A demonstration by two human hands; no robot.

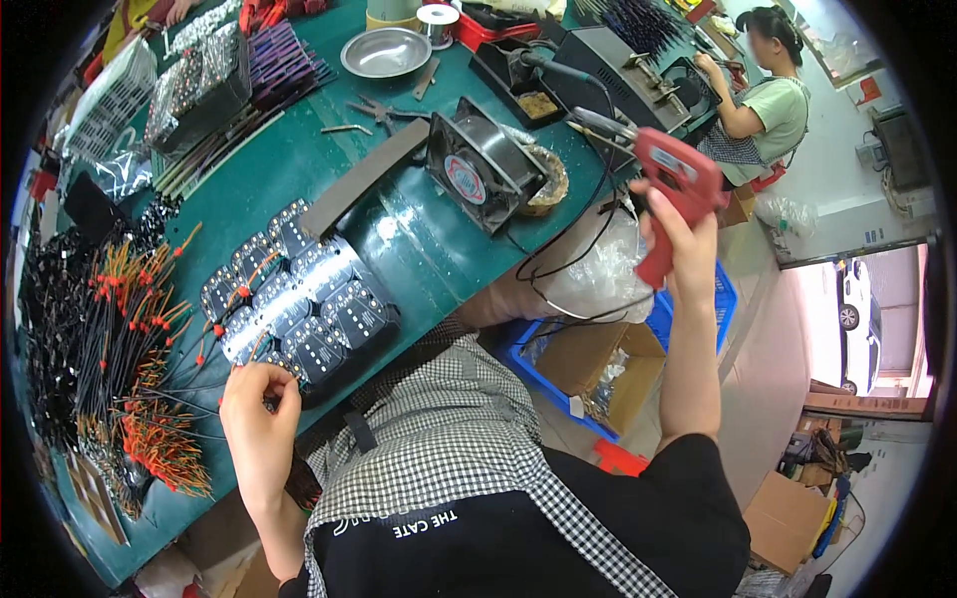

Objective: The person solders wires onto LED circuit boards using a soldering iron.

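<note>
My right hand point(681, 234) is wrapped round the grip of a red pistol-shaped soldering gun point(688, 169), raised past the right edge of the table. The gun's narrow front end points left, toward a black cooling fan point(478, 164). At the near edge of a panel of black circuit boards point(299, 299), my left hand point(257, 409) has thumb and forefinger pinched together. Whatever is between those fingertips is hidden. Thin wires with orange ends point(261, 267) lie on the boards. A long dark flat strip point(364, 179) reaches from the panel to the fan.
Bundles of black and orange wires point(150, 339) cover the left of the green table point(439, 259). Pliers point(384, 115), a metal bowl point(387, 52) and a solder spool point(437, 25) lie farther back. Blue crates point(568, 389) stand below, right. Another person point(773, 110) works at far right.
</note>
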